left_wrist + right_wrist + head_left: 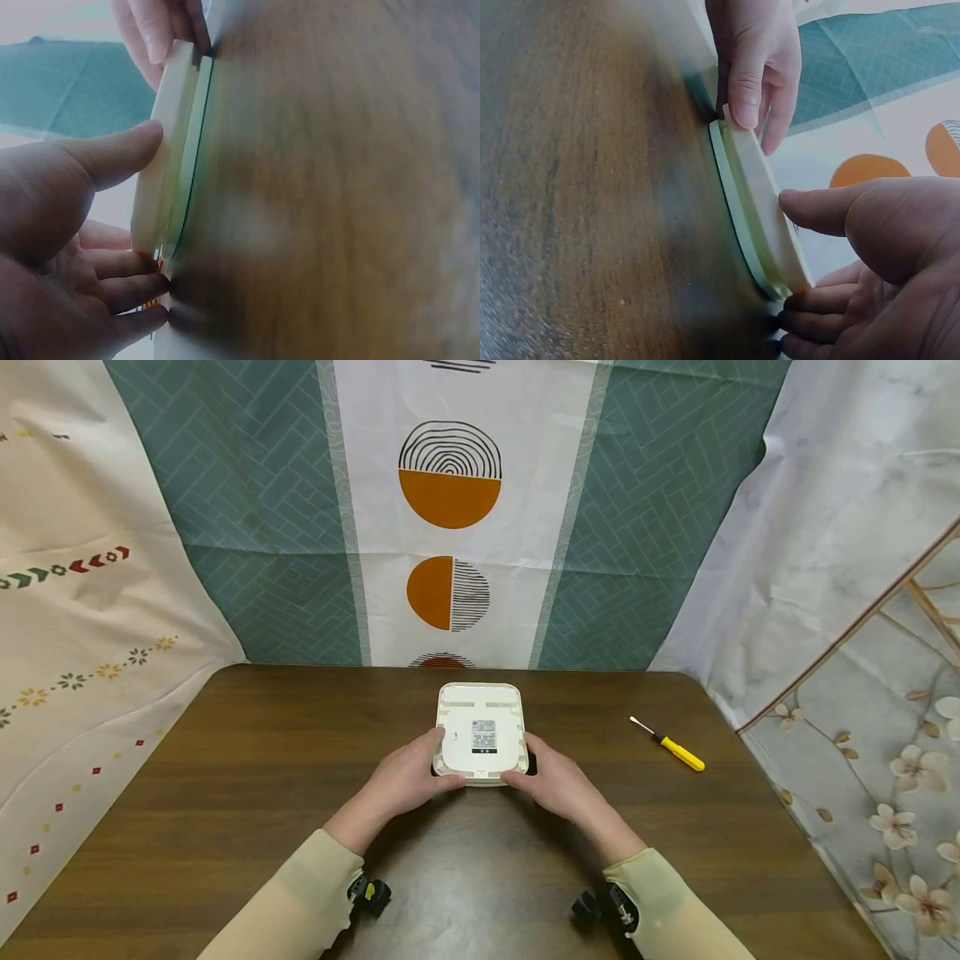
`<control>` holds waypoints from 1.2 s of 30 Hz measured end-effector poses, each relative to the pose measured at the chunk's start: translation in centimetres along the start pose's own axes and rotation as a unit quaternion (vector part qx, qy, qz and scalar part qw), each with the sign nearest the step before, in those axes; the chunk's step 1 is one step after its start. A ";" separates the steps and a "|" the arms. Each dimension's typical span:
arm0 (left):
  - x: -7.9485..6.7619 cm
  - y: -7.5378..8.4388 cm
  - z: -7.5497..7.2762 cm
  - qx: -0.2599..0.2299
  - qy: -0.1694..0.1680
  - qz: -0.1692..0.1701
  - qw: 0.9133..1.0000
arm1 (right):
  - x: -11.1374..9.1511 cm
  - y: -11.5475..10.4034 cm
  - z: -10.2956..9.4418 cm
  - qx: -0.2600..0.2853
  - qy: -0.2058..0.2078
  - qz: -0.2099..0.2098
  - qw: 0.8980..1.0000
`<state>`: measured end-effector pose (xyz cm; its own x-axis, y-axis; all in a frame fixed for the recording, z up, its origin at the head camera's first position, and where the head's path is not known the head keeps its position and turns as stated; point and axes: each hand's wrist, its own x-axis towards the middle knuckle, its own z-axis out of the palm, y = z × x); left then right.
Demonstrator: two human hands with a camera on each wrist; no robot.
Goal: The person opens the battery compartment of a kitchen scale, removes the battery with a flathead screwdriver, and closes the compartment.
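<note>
A white, rounded-square electronic device (pixel 459 739) lies on the table with its underside up, a printed label (pixel 483 737) in the middle. From its left side my left hand (pixel 408 774) grips it, thumb on the near edge and fingers along the side. My right hand (pixel 553 777) holds the opposite side the same way. In the left wrist view the device's edge (pixel 166 142) shows a cream upper part and a pale green lower layer (pixel 196 135), with a narrow gap between them. The right wrist view shows the same layered edge (pixel 754 187) between both thumbs.
To the right on the brown wooden table (pixel 300 718) lies a screwdriver (pixel 678 750) with a yellow handle, its tip pointing away to the left. A patterned cloth (pixel 465 527) hangs behind the table's far edge. Light cloths hang along both sides.
</note>
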<state>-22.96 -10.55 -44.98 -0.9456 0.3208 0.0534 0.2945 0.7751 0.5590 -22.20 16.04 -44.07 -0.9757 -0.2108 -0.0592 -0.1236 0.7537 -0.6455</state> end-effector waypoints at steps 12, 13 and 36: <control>-0.2 0.1 -0.5 0.045 0.001 0.010 0.999 | 0.0 -0.4 0.4 -0.053 0.006 -0.038 0.998; -0.2 0.1 -0.6 0.052 0.000 0.011 0.999 | 0.0 -0.4 0.3 -0.061 0.006 -0.042 0.997; -0.9 1.5 -0.5 0.115 0.031 0.047 0.992 | 0.2 1.5 -1.1 -0.108 0.002 -0.041 0.993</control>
<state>-21.76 -9.92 -43.72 -0.9168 0.3692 0.1520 0.3992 0.8490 0.3462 -22.74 17.85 -44.24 -0.9612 -0.2757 -0.0098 -0.2389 0.8499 -0.4697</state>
